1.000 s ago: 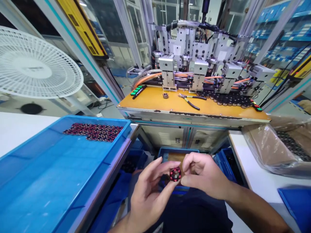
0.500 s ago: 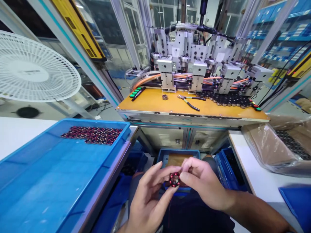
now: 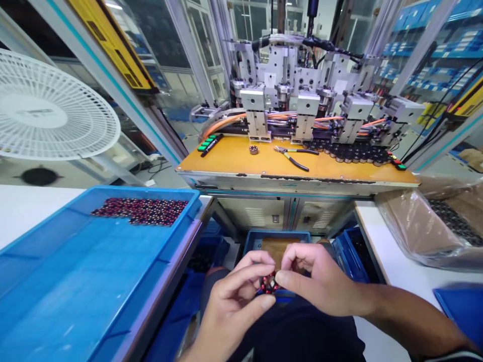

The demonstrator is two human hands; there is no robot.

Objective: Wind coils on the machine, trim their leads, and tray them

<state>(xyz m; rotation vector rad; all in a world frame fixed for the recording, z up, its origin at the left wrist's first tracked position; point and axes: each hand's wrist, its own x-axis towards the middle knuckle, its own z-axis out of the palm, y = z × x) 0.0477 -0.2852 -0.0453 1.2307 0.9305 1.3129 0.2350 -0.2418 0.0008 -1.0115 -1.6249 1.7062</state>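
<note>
A small ring-shaped motor stator (image 3: 268, 284) with red wire coils is held over my lap, its open centre turned up towards me. My left hand (image 3: 239, 296) grips it from the left between thumb and fingers. From the right, my right hand (image 3: 315, 276) is closed in a pinch, with the thumb tip at the stator's upper right edge. Whatever lies between those right fingertips, perhaps a fine wire, is too small to make out. Many similar red-wound stators (image 3: 141, 210) are grouped at the far end of the blue tray (image 3: 109, 281) on my left.
Ahead, a machine (image 3: 302, 95) stands over an orange worktop (image 3: 222, 163) bearing pliers (image 3: 296, 156), a single stator (image 3: 253, 150) and rows of dark parts (image 3: 350, 153). A plastic-lined box (image 3: 411, 226) is at right; a white fan (image 3: 56, 110) at left. A blue bin (image 3: 279, 234) sits below my hands.
The stator has tilted and dropped slightly in my left hand, whose fingers have shifted on it. My right hand stays pinched beside it. The view has moved a little.
</note>
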